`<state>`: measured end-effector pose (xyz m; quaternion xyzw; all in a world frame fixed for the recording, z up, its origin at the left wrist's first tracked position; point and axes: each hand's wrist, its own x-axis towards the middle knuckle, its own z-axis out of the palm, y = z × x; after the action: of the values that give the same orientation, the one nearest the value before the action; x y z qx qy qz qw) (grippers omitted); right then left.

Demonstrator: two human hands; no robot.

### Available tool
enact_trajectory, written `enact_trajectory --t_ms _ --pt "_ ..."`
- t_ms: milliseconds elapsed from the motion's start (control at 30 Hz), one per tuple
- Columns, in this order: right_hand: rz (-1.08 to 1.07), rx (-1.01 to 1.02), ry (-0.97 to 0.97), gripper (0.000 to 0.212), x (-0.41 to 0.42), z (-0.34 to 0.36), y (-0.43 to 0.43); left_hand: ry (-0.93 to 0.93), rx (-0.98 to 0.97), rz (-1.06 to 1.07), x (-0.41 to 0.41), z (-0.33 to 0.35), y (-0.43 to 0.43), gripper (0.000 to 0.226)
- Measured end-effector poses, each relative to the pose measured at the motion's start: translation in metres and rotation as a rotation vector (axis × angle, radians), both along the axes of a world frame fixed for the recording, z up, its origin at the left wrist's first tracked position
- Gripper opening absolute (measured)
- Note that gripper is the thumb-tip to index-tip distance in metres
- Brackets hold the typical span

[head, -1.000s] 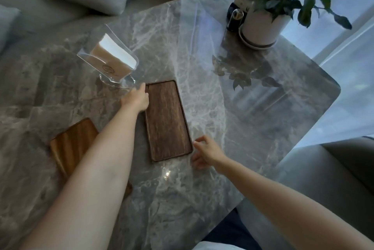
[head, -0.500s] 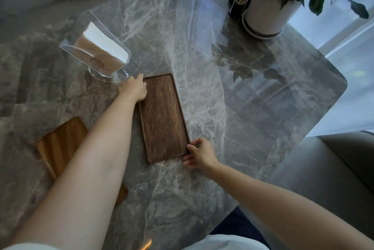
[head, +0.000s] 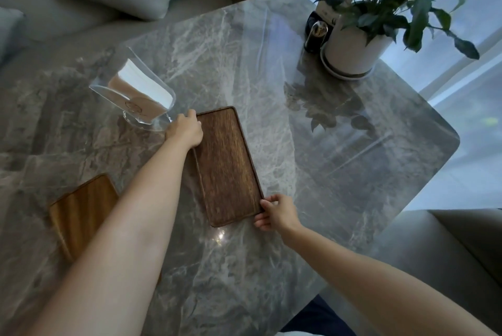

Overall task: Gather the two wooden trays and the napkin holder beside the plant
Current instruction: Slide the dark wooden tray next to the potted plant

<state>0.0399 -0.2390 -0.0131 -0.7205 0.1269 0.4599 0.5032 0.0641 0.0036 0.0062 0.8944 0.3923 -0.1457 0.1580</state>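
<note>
Two trays lie on the marble surface: dark tray mid-surface, left hand curled over its far-left corner, right hand fingers pinching its near-right corner; light tray left, under the forearm. One napkin holder, logo unreadable. One plant far right.

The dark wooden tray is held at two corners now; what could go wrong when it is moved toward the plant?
1. The left hand grips the dark wooden tray right beside the clear acrylic napkin holder; a knock might tip it.
2. The right hand pinches only a corner, so the tray may slip.
3. The light wooden tray lies under the left forearm, which could drag it.
</note>
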Motion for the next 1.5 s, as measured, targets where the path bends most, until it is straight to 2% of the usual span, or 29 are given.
enact_trajectory --t_ms 267,567,733,1067,1500 --pt "-0.016 -0.008 -0.096 0.021 0.093 0.013 -0.022 -0.054 0.003 0.087 0.059 0.016 -0.019 0.039" --pt "0.068 -0.063 -0.258 0.018 0.226 0.019 -0.053 -0.091 -0.065 0.167 0.159 0.004 -0.039 0.038" --pt "0.084 -0.076 -0.286 0.004 0.280 0.015 -0.068 -0.100 -0.073 0.153 0.212 -0.004 -0.055 0.039" --pt "0.060 -0.091 -0.259 0.005 0.333 -0.004 -0.077 -0.092 -0.111 0.144 0.277 -0.030 -0.060 0.038" --pt "0.058 -0.084 -0.251 0.005 0.357 -0.005 -0.078 -0.106 -0.131 0.055 0.298 -0.039 -0.054 0.041"
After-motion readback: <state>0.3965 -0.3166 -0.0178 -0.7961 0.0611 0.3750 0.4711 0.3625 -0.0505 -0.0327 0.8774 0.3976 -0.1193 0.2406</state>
